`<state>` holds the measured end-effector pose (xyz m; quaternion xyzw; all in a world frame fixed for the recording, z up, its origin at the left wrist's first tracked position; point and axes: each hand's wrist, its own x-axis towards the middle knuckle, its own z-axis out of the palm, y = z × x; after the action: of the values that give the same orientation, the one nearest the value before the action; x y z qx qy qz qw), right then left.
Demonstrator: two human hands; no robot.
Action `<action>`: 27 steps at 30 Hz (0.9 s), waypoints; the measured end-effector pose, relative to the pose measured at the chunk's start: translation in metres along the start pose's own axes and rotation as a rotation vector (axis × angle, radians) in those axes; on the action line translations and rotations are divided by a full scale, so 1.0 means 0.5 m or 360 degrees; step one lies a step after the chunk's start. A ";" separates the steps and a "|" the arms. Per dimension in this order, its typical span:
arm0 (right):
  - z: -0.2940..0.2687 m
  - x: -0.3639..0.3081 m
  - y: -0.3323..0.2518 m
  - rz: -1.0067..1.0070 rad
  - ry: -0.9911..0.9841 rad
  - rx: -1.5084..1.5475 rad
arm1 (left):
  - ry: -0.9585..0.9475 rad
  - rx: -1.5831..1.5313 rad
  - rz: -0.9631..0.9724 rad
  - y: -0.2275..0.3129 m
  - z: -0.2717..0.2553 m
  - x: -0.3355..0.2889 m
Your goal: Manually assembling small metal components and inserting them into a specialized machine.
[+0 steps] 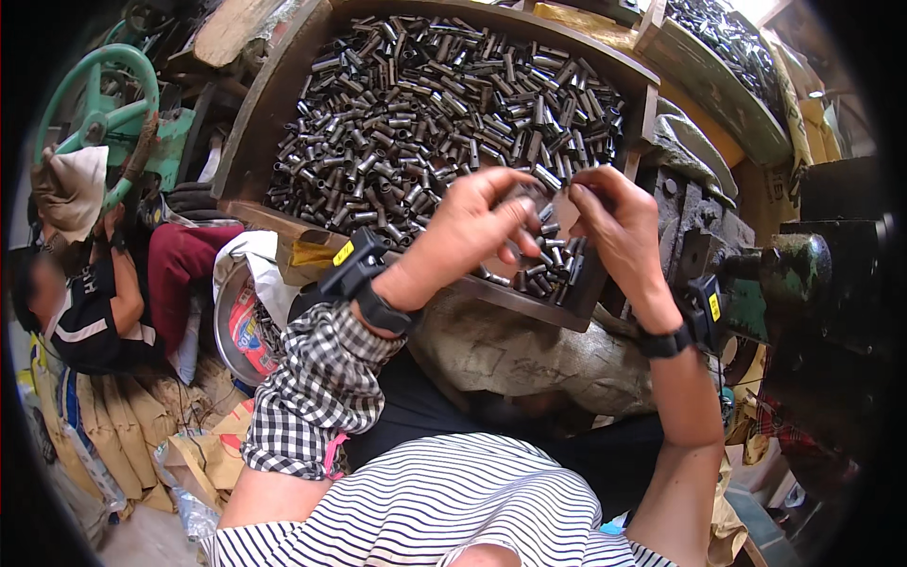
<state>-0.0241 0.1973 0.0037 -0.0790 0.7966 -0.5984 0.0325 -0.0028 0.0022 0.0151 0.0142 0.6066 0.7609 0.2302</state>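
A wooden tray [253, 118] full of short dark metal tubes [406, 113] lies before me. My left hand [477, 225] is above its near part, fingers curled inward and slightly blurred; a dark shape shows at the fingertips, too smeared to name. Just right of it, my right hand [616, 219] has its thumb and forefinger pinched together over the tray's near right corner. What the pinch holds, if anything, is too small to make out. Beneath both hands, loose tubes [543, 279] lie beside a bare patch of the tray bottom.
At right stands a dark machine with a greenish cylindrical part [798, 269]. A second wooden box [723, 109] of metal parts is at the far right. On the left are a green handwheel [142, 80], a metal basin [225, 326] and a person [99, 302]. Sacking [539, 354] hangs below the tray.
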 end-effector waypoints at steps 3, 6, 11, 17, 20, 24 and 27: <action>0.023 0.052 0.017 -0.0643 -0.0102 -0.1324 | 0.0148 -0.0598 -0.0116 0.004 -0.033 0.011; 0.054 0.070 0.040 -0.0512 -0.0224 -0.1745 | 0.0177 -0.0399 -0.0084 -0.009 -0.036 0.009; 0.039 0.067 0.026 -0.0404 -0.0067 -0.1404 | 0.0096 0.0750 0.0157 -0.021 -0.017 0.013; -0.019 -0.005 -0.014 0.0171 0.0009 -0.0166 | 0.0087 0.1990 0.0684 -0.051 0.026 0.022; -0.032 -0.069 -0.015 0.0142 0.0021 -0.0014 | 0.0061 0.2230 0.0630 -0.066 0.042 0.029; -0.022 -0.122 -0.014 0.0314 -0.0015 0.0454 | -0.0040 0.2267 0.0430 -0.072 0.039 0.042; -0.024 -0.131 -0.016 0.0438 -0.0050 0.0367 | -0.0005 0.2286 0.0530 -0.069 0.035 0.042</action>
<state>0.0396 0.2172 0.0117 0.0256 0.7254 -0.6744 0.1353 -0.0047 0.0313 -0.0180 0.2544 0.9449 0.2009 0.0464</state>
